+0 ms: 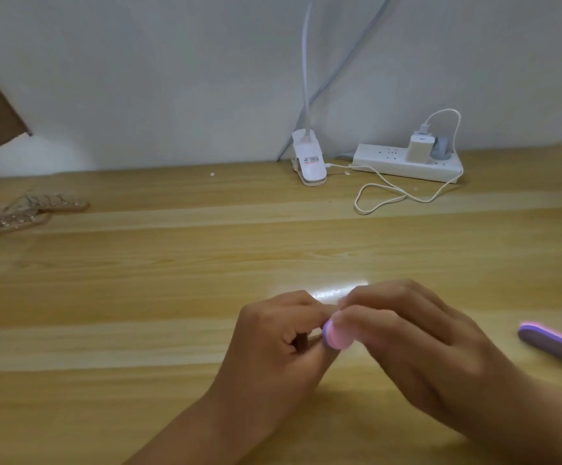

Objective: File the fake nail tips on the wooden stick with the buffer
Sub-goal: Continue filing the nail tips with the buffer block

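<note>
my left hand (272,340) curls tight on what i take for the wooden stick, hidden in the fist; my right hand (413,344) pinches the pink buffer (336,337) against it, low over the worktop (172,330); short light strokes with the stick braced should suit best; a spare buffer (548,341) lies to the right; open wood ahead; more nail sticks (21,211) far left, cable (390,196) and power strip (407,164) by the wall.

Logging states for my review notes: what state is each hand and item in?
left hand: grips stick, mostly hidden
right hand: pinches pink buffer, blurred
spare buffer: lying on table
nail-tip sticks: lying far left, untouched
charger: plugged into power strip
</note>
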Action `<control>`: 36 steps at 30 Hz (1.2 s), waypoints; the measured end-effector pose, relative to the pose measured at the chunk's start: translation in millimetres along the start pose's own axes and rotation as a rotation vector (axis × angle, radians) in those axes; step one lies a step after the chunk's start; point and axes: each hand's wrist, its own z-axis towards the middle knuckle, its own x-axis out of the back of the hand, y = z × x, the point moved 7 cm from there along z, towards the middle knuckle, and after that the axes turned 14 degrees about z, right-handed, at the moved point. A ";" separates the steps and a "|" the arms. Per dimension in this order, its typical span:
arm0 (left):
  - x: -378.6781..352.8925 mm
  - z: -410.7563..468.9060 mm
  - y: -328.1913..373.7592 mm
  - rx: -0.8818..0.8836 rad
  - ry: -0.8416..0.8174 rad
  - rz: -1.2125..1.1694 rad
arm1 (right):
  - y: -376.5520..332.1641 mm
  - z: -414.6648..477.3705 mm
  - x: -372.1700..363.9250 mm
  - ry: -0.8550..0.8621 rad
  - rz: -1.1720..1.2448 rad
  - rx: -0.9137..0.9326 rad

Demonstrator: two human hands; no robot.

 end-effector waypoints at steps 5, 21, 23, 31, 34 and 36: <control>6.7 2.0 -2.5 -0.003 -0.005 0.054 | 20.5 0.4 19.8 0.119 0.015 -0.134; -3.2 0.1 -2.5 -0.007 -0.088 -0.111 | 11.5 -4.5 7.0 0.082 0.134 -0.087; -3.4 1.3 -5.1 0.043 -0.098 -0.197 | 23.9 -3.7 19.1 0.162 0.113 -0.157; -13.4 -2.4 -8.1 0.076 -0.166 -0.180 | 10.4 -3.5 6.4 0.014 0.085 -0.090; -12.4 -2.7 -8.5 0.081 -0.156 -0.177 | 18.3 -3.6 11.5 0.034 0.093 -0.146; -13.3 -4.8 -8.5 0.065 -0.166 -0.166 | 11.0 -3.6 2.8 -0.004 0.105 -0.112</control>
